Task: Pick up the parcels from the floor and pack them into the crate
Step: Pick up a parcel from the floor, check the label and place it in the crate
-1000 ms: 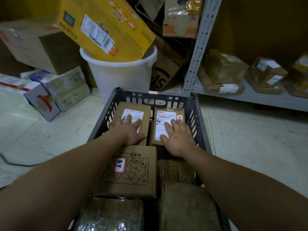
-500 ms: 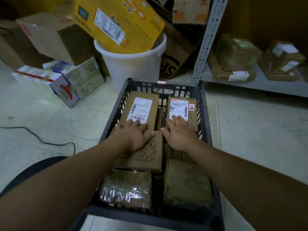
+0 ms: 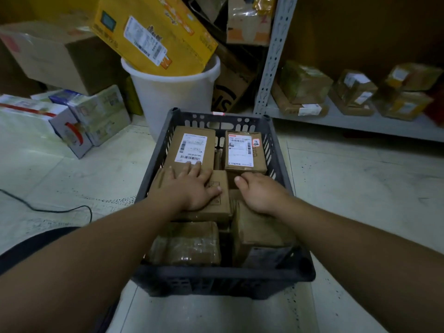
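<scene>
Crate point(image 3: 223, 280): a dark grey slotted plastic crate is set on the tiled floor point(image 3: 360, 188), directly in front of the person.
Crate contents: six cardboard parcels are packed inside in two columns.
Far row: a labelled parcel point(image 3: 192, 150) is placed at the left and a second labelled parcel point(image 3: 242, 152) at the right, each with a white shipping label facing up.
Middle row: a printed brown box point(image 3: 216, 203) is seated at the left; the parcel to its right is largely hidden by the right hand.
Near row: a tape-wrapped parcel point(image 3: 187, 243) is located at the left and a plain brown parcel point(image 3: 259, 236) at the right.
Left hand point(image 3: 189, 188): it is laid flat, palm down, on the printed brown box; the fingers are extended and spread, and the tips reach onto the near edge of the left labelled parcel. Nothing is gripped.
Right hand point(image 3: 260, 193): it is positioned just below the right labelled parcel. The fingers are bent downward and their tips are hidden; whether anything is gripped cannot be told.
Surroundings: a white bucket point(image 3: 173, 97) is located behind the crate, with a yellow carton point(image 3: 153, 34) tilted in it. A metal shelf point(image 3: 348, 118) carrying further parcels is at the right. A black cable point(image 3: 60, 210) is laid across the floor at the left.
</scene>
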The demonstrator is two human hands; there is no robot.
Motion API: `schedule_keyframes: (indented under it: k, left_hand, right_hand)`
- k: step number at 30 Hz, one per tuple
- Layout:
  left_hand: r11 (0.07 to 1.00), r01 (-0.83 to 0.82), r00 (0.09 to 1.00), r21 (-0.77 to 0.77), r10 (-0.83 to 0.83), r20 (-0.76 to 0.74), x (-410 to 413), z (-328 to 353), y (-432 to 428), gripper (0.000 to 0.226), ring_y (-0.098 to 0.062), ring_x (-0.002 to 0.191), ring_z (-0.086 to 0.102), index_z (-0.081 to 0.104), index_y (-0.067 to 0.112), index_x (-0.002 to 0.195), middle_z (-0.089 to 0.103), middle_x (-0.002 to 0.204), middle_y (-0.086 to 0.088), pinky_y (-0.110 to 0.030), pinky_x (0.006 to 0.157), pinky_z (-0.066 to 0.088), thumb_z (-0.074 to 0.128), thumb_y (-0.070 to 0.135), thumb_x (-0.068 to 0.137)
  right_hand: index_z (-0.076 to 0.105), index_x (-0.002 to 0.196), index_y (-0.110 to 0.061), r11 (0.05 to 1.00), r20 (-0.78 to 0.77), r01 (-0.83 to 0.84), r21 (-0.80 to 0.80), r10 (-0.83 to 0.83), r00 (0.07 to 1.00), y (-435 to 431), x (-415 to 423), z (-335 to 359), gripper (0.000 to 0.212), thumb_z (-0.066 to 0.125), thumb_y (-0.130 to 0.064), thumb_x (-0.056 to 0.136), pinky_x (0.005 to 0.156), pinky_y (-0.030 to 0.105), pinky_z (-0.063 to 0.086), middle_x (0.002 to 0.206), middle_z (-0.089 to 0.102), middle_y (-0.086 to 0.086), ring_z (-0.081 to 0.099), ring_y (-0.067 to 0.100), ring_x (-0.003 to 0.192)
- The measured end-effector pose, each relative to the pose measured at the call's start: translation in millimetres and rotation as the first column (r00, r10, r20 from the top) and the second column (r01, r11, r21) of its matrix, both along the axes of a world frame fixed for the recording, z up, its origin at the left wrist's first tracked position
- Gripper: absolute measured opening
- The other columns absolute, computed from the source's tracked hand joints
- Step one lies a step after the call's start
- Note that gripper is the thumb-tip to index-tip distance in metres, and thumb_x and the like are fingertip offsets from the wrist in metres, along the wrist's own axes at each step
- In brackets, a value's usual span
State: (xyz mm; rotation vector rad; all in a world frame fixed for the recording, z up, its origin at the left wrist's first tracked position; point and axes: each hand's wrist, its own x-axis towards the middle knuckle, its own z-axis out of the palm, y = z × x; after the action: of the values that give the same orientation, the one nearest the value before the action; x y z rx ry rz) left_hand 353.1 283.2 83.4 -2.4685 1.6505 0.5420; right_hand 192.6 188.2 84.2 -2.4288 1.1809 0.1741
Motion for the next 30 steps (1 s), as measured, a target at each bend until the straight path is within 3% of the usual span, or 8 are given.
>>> schedule_keyframes:
  k: [5,9,15,19,24,30]
  left_hand:
    - [0.989,0.151,0.988,0.005,-0.151,-0.037,-21,8,14,0.076,-0.023,0.147,-0.011,0.000,0.034,0.150,-0.008,0.160,0.001,-0.058,0.112,-0.009,0.017,0.071,0.087]
    - [0.983,0.182,0.983,0.039,-0.182,-0.007,-30,2,22,0.076,-0.021,0.146,-0.013,-0.002,0.032,0.150,-0.010,0.160,0.002,-0.057,0.113,-0.008,0.021,0.070,0.088]
    - [0.959,0.284,0.959,-0.005,-0.284,0.007,-45,-1,30,0.069,-0.020,0.147,-0.013,-0.003,0.034,0.150,-0.009,0.160,0.000,-0.056,0.115,-0.007,0.021,0.064,0.092]
    - [0.938,0.337,0.935,-0.080,-0.343,-0.087,-52,2,36,0.064,-0.017,0.147,-0.009,0.002,0.035,0.150,-0.003,0.160,0.003,-0.054,0.116,-0.006,0.020,0.060,0.094]
    - [0.914,0.396,0.911,-0.087,-0.403,-0.087,-64,5,40,0.080,-0.015,0.147,-0.006,0.007,0.026,0.151,0.004,0.160,0.006,-0.052,0.116,-0.006,0.036,0.065,0.088]
    - [0.899,0.433,0.899,-0.064,-0.436,-0.046,-62,8,46,0.081,-0.015,0.147,-0.008,0.009,0.026,0.151,0.004,0.160,0.005,-0.054,0.116,-0.007,0.034,0.068,0.086]
  right_hand:
    - [0.044,0.138,-0.018,0.994,-0.128,-0.047,0.097,0.059,0.990,8,-25,7,0.056,0.018,-0.051,0.101,0.101,0.040,0.039,0.138,0.050,0.012,0.048,0.027,0.123]
    - [0.037,0.145,-0.019,0.999,-0.117,-0.035,0.031,0.039,0.992,29,-31,-9,0.058,0.014,-0.049,0.101,0.107,0.042,0.034,0.148,0.040,0.012,0.039,0.028,0.133]
    - [0.036,0.144,-0.017,0.998,-0.042,-0.058,-0.009,0.057,0.997,40,-46,-6,0.054,0.019,-0.046,0.102,0.108,0.039,0.033,0.148,0.040,0.012,0.039,0.027,0.133]
    - [0.021,0.152,-0.016,0.995,-0.112,-0.094,-0.035,0.090,0.990,45,-55,-6,0.059,0.017,-0.047,0.101,0.116,0.043,0.019,0.156,0.027,0.011,0.026,0.026,0.142]
    - [-0.006,0.154,-0.020,0.995,-0.215,-0.042,-0.092,0.022,0.976,59,-69,-5,0.068,0.013,-0.055,0.098,0.120,0.047,-0.002,0.163,0.003,0.005,0.002,0.022,0.149]
    - [-0.010,0.153,-0.021,0.991,-0.184,-0.112,-0.066,0.099,0.978,65,-75,2,0.076,0.022,-0.060,0.097,0.120,0.042,-0.008,0.163,-0.005,0.004,-0.006,0.019,0.149]
